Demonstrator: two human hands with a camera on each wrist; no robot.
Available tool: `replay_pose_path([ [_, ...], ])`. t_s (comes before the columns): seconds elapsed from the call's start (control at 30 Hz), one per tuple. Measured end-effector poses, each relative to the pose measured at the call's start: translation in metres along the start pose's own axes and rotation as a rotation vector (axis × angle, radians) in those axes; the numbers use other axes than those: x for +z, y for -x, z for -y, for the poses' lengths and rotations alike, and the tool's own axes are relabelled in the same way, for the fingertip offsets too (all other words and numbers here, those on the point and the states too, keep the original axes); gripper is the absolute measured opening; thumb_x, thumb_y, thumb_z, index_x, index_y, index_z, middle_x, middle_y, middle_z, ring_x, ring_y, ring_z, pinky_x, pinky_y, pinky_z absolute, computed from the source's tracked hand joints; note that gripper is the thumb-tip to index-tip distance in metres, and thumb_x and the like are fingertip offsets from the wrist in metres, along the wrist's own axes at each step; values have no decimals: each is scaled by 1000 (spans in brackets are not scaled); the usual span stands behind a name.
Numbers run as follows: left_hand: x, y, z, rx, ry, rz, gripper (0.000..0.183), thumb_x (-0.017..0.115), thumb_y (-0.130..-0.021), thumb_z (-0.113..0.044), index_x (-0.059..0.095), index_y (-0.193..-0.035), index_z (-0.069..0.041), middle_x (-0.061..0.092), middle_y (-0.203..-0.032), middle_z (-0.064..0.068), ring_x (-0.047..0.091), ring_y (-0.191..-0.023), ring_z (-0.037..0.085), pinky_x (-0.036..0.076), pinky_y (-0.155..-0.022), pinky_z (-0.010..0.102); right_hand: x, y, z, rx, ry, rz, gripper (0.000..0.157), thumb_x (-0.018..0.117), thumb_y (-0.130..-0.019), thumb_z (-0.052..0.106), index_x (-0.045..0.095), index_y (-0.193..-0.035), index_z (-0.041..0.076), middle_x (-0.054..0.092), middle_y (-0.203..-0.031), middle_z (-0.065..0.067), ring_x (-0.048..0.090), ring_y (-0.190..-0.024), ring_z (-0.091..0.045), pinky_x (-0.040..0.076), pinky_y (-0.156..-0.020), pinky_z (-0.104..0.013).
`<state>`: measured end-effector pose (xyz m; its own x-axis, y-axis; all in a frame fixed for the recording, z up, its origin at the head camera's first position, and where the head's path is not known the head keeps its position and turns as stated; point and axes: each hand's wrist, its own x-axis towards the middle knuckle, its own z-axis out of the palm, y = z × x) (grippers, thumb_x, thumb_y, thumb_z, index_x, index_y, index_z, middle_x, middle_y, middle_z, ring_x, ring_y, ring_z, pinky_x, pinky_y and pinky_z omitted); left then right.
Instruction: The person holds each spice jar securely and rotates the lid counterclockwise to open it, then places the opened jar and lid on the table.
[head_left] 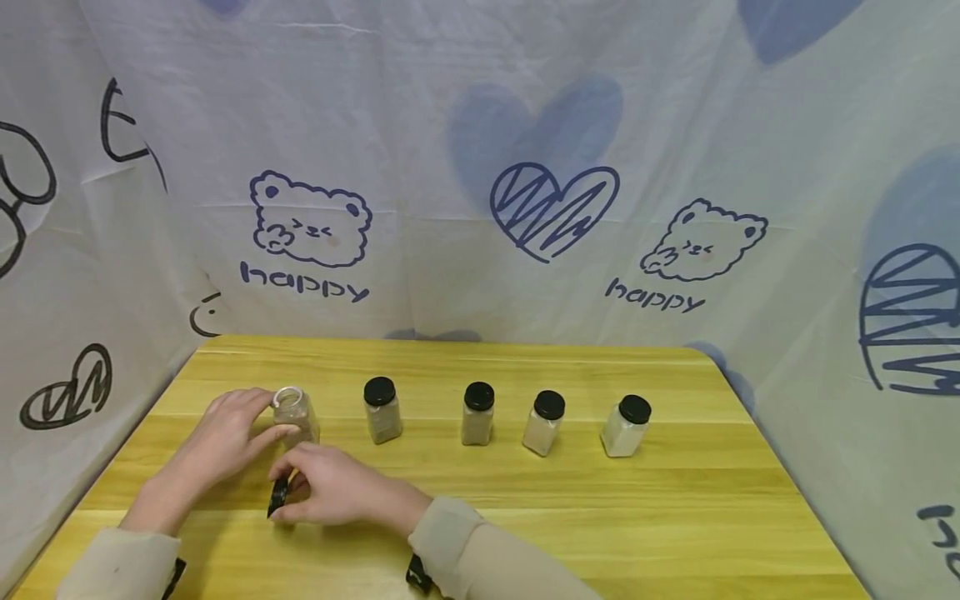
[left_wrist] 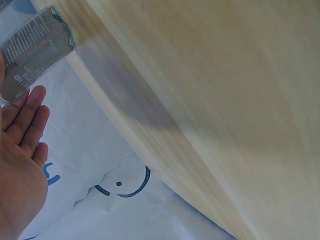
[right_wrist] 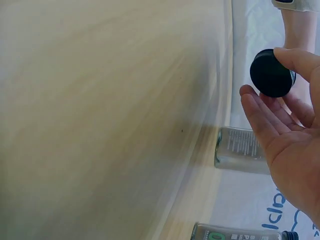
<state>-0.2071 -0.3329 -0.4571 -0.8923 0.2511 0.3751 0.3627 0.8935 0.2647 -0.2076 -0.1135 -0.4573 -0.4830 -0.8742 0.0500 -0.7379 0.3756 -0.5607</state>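
At the left of the table a clear spice jar (head_left: 306, 417) stands without a lid, its round mouth showing. My left hand (head_left: 238, 429) grips this jar between thumb and fingers. In the left wrist view, the jar (left_wrist: 36, 52) has white printing on its side and greyish contents. Close in front of it, my right hand (head_left: 326, 487) pinches a black lid (head_left: 278, 497), held on edge above the table. The right wrist view shows the lid (right_wrist: 272, 73) between the thumb and fingers of the right hand (right_wrist: 295, 150).
Several square jars with black caps stand in a row to the right: a grey-brown jar (head_left: 383, 412), another jar (head_left: 477, 415), a beige jar (head_left: 543, 423) and a white jar (head_left: 625, 427). The yellow wooden table (head_left: 600, 525) meets a printed cloth (head_left: 427, 275) behind.
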Motion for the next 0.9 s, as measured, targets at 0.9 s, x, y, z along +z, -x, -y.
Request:
replay_pose_path([
  [0.9, -5, -1, -2, -19, -12, 41, 53, 80, -92, -35, 67, -124, 5, 69, -121, 26, 56, -120, 51, 36, -108, 68, 17, -16, 1, -39, 317, 180, 56, 82, -91, 39, 61, -141, 26, 59, -138, 20, 48, -129, 9, 33, -108, -6],
])
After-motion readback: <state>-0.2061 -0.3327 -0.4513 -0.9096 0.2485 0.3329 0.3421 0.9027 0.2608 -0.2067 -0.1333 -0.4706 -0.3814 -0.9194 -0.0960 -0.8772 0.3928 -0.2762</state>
